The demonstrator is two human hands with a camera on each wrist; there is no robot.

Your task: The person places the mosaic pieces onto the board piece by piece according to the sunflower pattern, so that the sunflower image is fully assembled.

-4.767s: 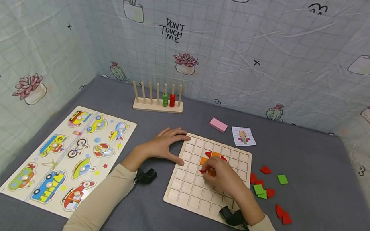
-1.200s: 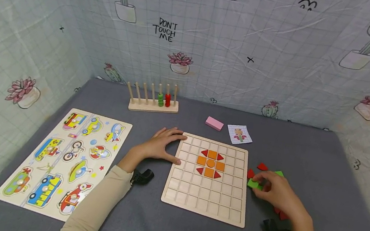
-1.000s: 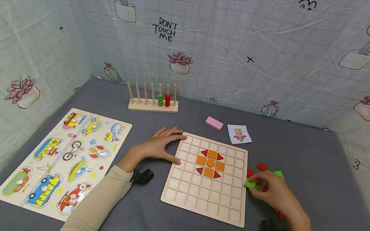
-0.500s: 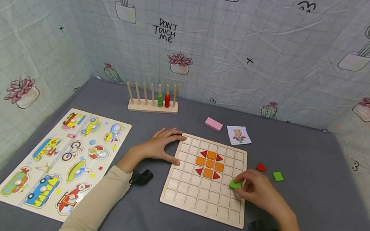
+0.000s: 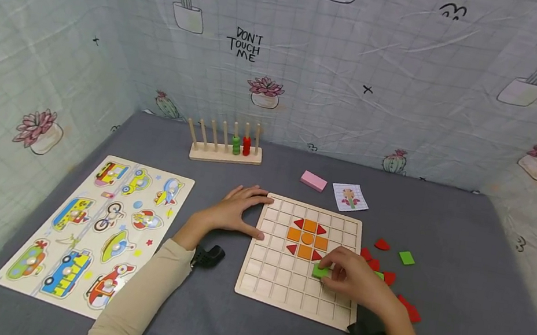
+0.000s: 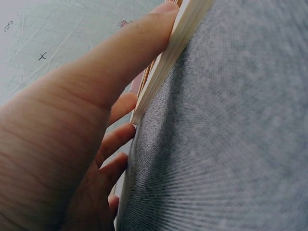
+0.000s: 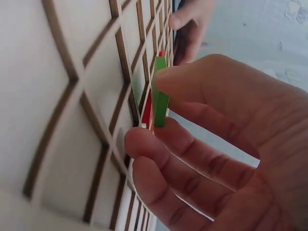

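Logging our right hand, fingers pinching a green tile over the board; left hand's fingers spread at its edge. We judge this partway: orange cross laid (red pieces at its corners), loose tiles unplaced on the counter.

Wooden grid board: pale, squarish, flat on the surface. In its cells: one orange circle, orange squares on its four sides, red pieces at the four corners. Green square: pinched in right hand over board, just beside lower-right red piece; contact with board unclear.
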